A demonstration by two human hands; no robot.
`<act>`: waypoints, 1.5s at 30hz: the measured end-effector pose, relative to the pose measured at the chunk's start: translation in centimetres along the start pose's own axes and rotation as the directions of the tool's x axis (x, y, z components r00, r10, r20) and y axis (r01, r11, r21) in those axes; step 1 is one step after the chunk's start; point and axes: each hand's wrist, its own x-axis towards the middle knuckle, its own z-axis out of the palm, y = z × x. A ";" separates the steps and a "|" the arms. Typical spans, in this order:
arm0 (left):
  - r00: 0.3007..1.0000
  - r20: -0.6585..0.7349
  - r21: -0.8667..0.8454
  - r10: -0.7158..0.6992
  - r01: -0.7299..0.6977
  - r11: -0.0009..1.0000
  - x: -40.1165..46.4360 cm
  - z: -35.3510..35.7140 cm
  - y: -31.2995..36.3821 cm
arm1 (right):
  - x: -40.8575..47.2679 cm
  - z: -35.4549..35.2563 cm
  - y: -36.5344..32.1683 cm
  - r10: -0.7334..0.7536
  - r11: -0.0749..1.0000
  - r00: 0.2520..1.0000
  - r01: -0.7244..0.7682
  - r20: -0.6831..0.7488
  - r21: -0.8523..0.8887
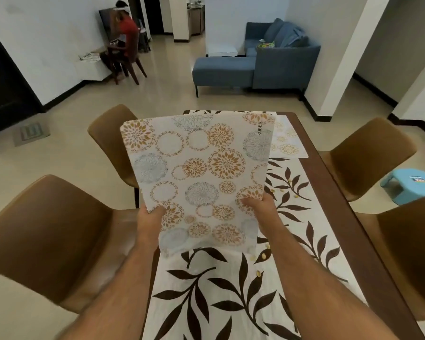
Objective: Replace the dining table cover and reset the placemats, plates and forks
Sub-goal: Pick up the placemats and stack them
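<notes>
Placemat [194,173] — orange-and-grey floral rings on white

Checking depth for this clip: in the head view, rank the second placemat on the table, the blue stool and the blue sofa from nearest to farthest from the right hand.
From the right hand:
1. Second placemat, flat on the table's far right.
2. Blue stool, on the floor to the right.
3. Blue sofa, across the room.
</notes>
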 end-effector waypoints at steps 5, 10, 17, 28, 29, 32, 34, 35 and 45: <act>0.999 0.051 0.077 -0.013 0.009 0.997 -1.1 -0.6 -1.3 | -1.0 0.2 1.5 0.031 0.999 0.999 -0.030 0.039 -0.018; 0.998 0.045 0.046 -0.033 0.031 0.998 -1.3 0.2 -1.7 | -1.3 -0.1 2.0 0.031 0.997 0.999 -0.028 0.037 -0.076; 0.992 0.117 0.110 0.048 -0.061 0.992 -1.3 5.2 -1.0 | -2.0 -3.7 -0.9 -0.057 0.991 0.987 0.037 -0.151 -0.128; 0.932 0.350 0.492 -0.090 -0.101 0.865 -8.5 23.8 -6.5 | -8.9 -24.2 -4.8 -0.053 0.908 0.906 -0.132 -0.420 -0.399; 0.915 0.384 0.523 -0.127 -0.102 0.846 -9.7 25.9 -8.2 | -10.0 -27.1 -4.6 -0.016 0.900 0.895 -0.181 -0.445 -0.397; 0.873 0.446 0.573 -0.198 -0.108 0.813 -14.8 32.2 -12.0 | -14.2 -35.5 -4.2 0.051 0.884 0.855 -0.280 -0.516 -0.375; 0.836 0.493 0.572 -0.241 -0.103 0.814 -18.4 36.5 -13.8 | -16.4 -41.1 -3.8 0.043 0.883 0.840 -0.285 -0.540 -0.372; 0.816 0.520 0.567 -0.251 -0.110 0.816 -20.2 38.9 -14.7 | -17.5 -44.1 -3.5 0.036 0.888 0.833 -0.280 -0.552 -0.364; 0.483 0.794 0.502 -0.369 -0.178 0.847 -36.7 60.3 -18.8 | -31.6 -62.5 -6.8 -0.079 0.961 0.576 -0.173 -0.814 -0.216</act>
